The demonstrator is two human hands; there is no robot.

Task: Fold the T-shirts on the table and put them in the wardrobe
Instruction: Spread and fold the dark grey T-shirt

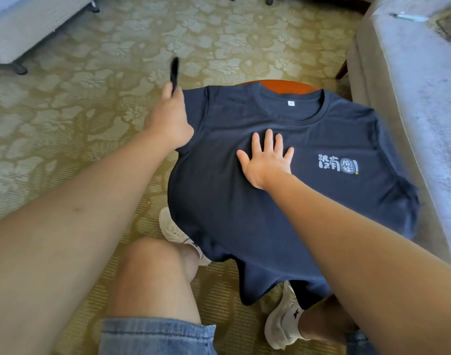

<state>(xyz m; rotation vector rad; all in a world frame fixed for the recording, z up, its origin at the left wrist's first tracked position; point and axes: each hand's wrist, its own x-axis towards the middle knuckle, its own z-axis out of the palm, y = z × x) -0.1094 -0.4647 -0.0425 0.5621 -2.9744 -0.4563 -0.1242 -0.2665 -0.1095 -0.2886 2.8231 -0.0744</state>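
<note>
Navy T-shirt [244, 201] spread front-up over a small round table [283, 85], only a sliver of wood rim showing past the collar. Hem and both sides draped over the table edge, hanging toward the carpet [91, 111]. Right hand [266, 160] flat and open, fingers splayed, pressing the chest just left of the white print [338, 165]. Left hand [170, 116] clenched on the left sleeve [174, 70], lifted clear off the table edge. Sofa [411, 98] close along the right side, tight there. Wide open carpet to the left and beyond. Knees and shoes [173, 229] tucked near the hanging hem.
</note>
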